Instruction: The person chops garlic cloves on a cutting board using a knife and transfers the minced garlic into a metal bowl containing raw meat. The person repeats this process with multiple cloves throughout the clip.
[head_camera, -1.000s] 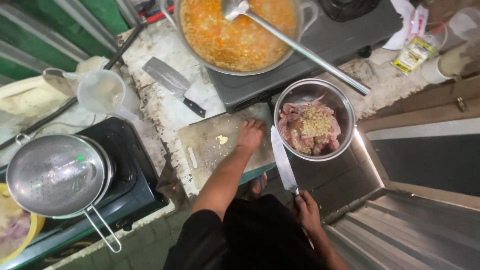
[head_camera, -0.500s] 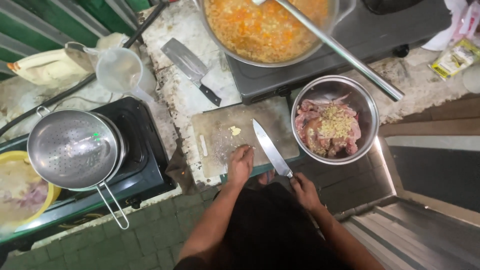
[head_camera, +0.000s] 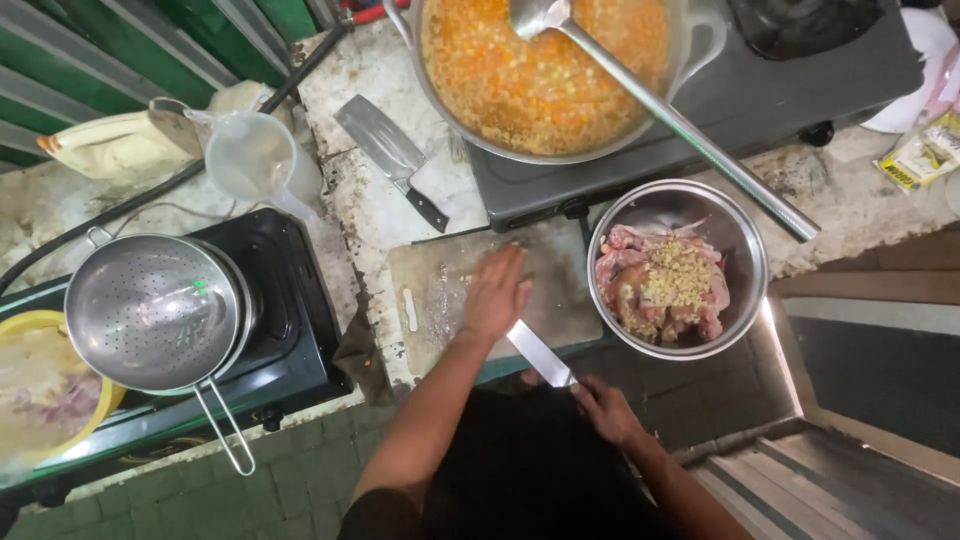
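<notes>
Knife (head_camera: 538, 352) lies diagonal, long axis running from lower right at the handle up-left toward the cutting board (head_camera: 560, 290); blade tip goes under the left hand (head_camera: 496, 295), so the tip is hidden. Right hand (head_camera: 604, 408) is wrapped around the knife handle at the counter edge, handle itself mostly covered. Left hand lies flat, fingers together and stretched forward, palm down on the board over the blade end; whatever is under it can't be seen.

Steel bowl (head_camera: 680, 268) just right of the board holds raw chicken pieces topped with minced garlic. Big pot (head_camera: 560, 75) on the stove behind it is full of orange-yellow stew, with a long ladle (head_camera: 660, 110) resting in it, handle pointing down-right over the bowl's rim. Cleaver (head_camera: 388, 155) lies on the counter, blade up-left. Steel colander (head_camera: 155, 312) sits on the black burner at left. Clear plastic jug (head_camera: 255, 160) behind it, contents hard to make out. Yellow bowl (head_camera: 40, 400) at far left is cut off by the frame.
</notes>
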